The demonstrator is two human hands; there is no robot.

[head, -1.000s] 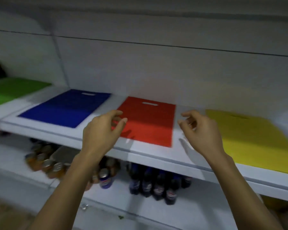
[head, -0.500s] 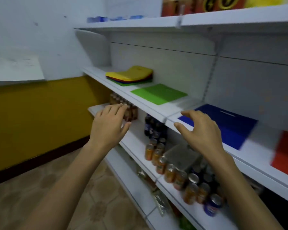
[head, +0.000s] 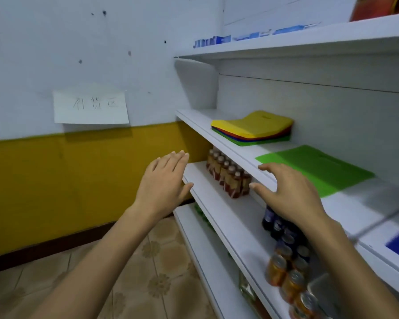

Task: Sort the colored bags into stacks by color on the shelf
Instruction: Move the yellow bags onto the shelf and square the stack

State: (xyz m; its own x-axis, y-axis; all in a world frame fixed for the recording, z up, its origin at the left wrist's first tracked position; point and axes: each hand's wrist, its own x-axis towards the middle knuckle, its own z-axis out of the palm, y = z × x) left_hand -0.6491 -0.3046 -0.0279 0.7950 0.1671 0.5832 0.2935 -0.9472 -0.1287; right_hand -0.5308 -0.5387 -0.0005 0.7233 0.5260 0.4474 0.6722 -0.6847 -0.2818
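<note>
Yellow-topped mixed bag stack (head: 251,127) at shelf (head: 217,137) far end, green bag (head: 318,169) beside it, left hand (head: 164,180) and right hand (head: 290,192) empty, fingers extended.

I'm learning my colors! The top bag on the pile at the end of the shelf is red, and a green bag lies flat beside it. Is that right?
Not quite. In the head view, the top bag of the pile is yellow, not red. The green bag does lie flat beside it on the shelf.
</note>
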